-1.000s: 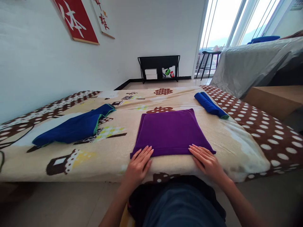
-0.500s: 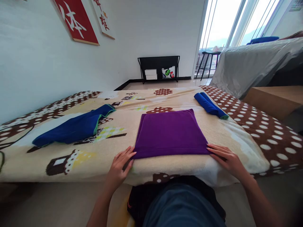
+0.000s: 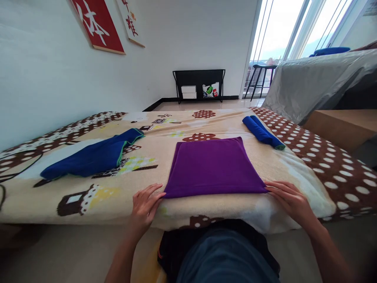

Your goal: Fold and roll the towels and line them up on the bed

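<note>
A folded purple towel [image 3: 213, 167] lies flat on the patterned blanket [image 3: 141, 204] near the bed's front edge. My left hand [image 3: 143, 205] rests on the blanket with its loosely spread fingertips touching the towel's near left corner. My right hand [image 3: 291, 199] lies at the near right corner, fingers stretched out and touching the towel's edge. Neither hand has lifted the cloth. A loosely folded blue towel [image 3: 88, 159] lies to the left, and a rolled blue towel [image 3: 262, 131] lies at the far right.
The bed runs along a white wall with red banners [image 3: 98, 23]. A black shelf [image 3: 198, 84] and a stool [image 3: 260, 78] stand at the back by the windows. A grey-covered piece of furniture [image 3: 312, 84] and a wooden surface [image 3: 341, 122] are to the right.
Both hands slid outward from the towel's near edge to its two near corners. The towel has stayed flat and in place.
</note>
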A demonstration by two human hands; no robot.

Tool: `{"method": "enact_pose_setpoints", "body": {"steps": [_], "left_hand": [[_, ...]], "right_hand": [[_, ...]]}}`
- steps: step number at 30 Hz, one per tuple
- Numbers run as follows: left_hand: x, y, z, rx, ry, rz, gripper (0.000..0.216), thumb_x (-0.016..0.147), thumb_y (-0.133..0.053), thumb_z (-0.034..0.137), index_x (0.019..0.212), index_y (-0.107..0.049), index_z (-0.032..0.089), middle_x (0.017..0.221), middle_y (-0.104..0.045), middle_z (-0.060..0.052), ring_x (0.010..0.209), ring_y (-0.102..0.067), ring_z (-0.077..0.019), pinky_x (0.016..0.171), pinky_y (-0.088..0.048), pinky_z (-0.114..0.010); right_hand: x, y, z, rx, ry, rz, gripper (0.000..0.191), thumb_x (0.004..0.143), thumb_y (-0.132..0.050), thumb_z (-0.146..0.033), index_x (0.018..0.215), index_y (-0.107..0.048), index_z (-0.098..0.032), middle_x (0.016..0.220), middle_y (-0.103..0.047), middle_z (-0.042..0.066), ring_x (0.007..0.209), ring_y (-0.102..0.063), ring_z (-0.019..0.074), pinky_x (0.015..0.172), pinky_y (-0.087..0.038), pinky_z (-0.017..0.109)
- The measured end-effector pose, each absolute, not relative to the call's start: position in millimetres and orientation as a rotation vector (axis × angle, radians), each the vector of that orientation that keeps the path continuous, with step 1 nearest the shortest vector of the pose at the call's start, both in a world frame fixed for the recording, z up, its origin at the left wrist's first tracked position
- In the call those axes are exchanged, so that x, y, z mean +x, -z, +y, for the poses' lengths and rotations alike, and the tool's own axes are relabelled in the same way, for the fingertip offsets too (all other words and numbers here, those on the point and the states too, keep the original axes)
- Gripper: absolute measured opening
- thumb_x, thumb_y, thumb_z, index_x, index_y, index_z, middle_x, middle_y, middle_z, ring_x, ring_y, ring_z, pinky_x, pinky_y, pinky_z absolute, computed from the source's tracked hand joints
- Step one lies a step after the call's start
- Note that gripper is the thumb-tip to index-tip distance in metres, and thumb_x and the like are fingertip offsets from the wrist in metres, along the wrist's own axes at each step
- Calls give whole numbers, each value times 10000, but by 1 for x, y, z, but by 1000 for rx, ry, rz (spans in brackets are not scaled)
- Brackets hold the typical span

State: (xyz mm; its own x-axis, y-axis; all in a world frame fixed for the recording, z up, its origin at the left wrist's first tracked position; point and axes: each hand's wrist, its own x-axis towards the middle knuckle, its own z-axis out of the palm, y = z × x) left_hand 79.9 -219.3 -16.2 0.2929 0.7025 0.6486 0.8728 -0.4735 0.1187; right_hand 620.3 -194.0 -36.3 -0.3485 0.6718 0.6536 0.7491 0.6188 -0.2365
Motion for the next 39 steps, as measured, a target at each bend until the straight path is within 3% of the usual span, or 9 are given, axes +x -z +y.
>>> {"method": "enact_pose_setpoints", "body": {"steps": [8,13,17,20,29,39], "left_hand": [[83,1,-223,-2441,833,-1576,200,983,-465,258,1049,-654,268,1424,-552,-68,1343,-481,-265,1067,-391,-461],[110,3,-205,-2261,795,-1736,192,942,-422,199,945,-614,216,1430,-540,-118,1348,-457,-317,1040,-352,-530],[155,6,-199,-1964,895,-1731,316,882,-461,86,1146,-576,216,1442,-531,-156,1363,-455,-340,1052,-300,-562],[193,9,-198,-2062,892,-1579,389,878,-465,43,1208,-555,229,1450,-532,-146,1344,-479,-331,1038,-316,-542],[240,7,-184,-2459,950,-1267,222,971,-502,159,1175,-587,177,1101,-640,-95,1043,-572,-235,937,-447,-397],[234,6,-179,-2493,774,-1367,216,1008,-461,212,1156,-617,188,1096,-657,-81,989,-578,-228,873,-445,-387]], "right_hand": [[617,31,-195,-1219,-111,-2149,245,1000,-480,-335,1043,-717,-292,1311,-646,32,1187,-612,228,974,-529,399],[596,30,-180,-1386,162,-2088,190,963,-480,-300,910,-644,-219,1290,-641,84,1133,-603,280,965,-448,486],[550,30,-177,-1497,469,-1835,189,901,-520,-180,1054,-629,-196,1315,-615,124,1146,-568,322,981,-386,531],[500,30,-183,-1290,396,-1880,255,901,-505,-102,1106,-617,-205,1265,-632,110,1146,-568,275,993,-388,472],[430,22,-177,-1043,93,-2028,175,979,-516,-182,1101,-641,-191,1036,-659,72,969,-558,204,911,-399,386],[438,19,-169,-1081,48,-2154,209,1016,-471,-202,1124,-648,-171,1059,-672,78,963,-563,210,882,-427,372]]}}
